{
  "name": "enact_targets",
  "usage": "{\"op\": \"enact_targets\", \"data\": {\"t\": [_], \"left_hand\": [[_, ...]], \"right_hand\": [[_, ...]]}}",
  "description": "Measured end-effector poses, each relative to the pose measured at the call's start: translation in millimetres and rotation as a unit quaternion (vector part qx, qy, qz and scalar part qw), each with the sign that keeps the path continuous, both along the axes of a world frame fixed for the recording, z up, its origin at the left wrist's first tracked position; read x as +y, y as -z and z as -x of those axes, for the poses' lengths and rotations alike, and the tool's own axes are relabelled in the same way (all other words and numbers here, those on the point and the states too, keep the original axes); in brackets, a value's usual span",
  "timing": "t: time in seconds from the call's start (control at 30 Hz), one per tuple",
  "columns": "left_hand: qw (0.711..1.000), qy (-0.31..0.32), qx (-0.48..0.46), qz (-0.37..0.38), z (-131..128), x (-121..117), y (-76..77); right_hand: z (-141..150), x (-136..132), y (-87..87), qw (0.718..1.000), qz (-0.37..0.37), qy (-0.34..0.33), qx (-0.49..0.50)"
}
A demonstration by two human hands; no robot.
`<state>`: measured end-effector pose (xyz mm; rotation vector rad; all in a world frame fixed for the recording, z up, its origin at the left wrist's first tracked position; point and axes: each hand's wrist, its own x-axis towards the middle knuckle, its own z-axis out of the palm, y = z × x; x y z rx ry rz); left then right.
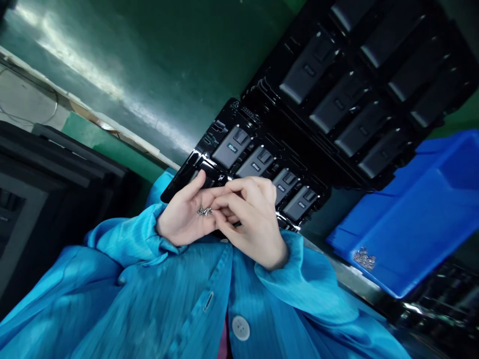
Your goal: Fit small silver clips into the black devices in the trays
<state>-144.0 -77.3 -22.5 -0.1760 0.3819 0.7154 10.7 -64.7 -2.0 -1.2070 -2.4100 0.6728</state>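
Observation:
My left hand (pixel 189 214) is turned palm up in front of my body, cupping a small pile of metal screws (pixel 204 212). Over its fingers bends my right hand (pixel 252 214), thumb and fingertips pinched together beside the pile. Whatever sits between those fingertips is too small to make out. Just beyond both hands lies a glossy black plastic tray (pixel 220 124), partly covered by them. Several dark grey box-shaped devices with a small printed label, such as the device (pixel 232 148) at the near left, rest in its pockets.
A larger black tray (pixel 262 89) with several similar devices lies at the upper right. To the right, a blue plastic bin (pixel 411 209) holds a heap of screws (pixel 364 259). Dark foam-like frames (pixel 67 169) are stacked at the left. The green table (pixel 168 55) stretches behind.

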Motion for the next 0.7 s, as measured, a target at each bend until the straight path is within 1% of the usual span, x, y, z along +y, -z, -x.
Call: {"op": "enact_targets", "data": {"t": [0.2, 0.5, 0.7], "left_hand": [[1.000, 0.015, -0.001, 0.023, -2.3, 0.4, 2.7], [0.999, 0.019, 0.016, 0.048, -3.8, 3.1, 0.8], [0.999, 0.021, 0.009, 0.039, -3.3, 1.5, 4.2]], "right_hand": [[-2.6, 1.6, 1.0, 0.999, 0.002, -0.037, -0.012], [-3.7, 3.2, 4.0, 0.998, 0.005, -0.056, -0.004], [-5.2, 4.4, 4.3, 0.998, 0.016, -0.058, -0.011]]}}
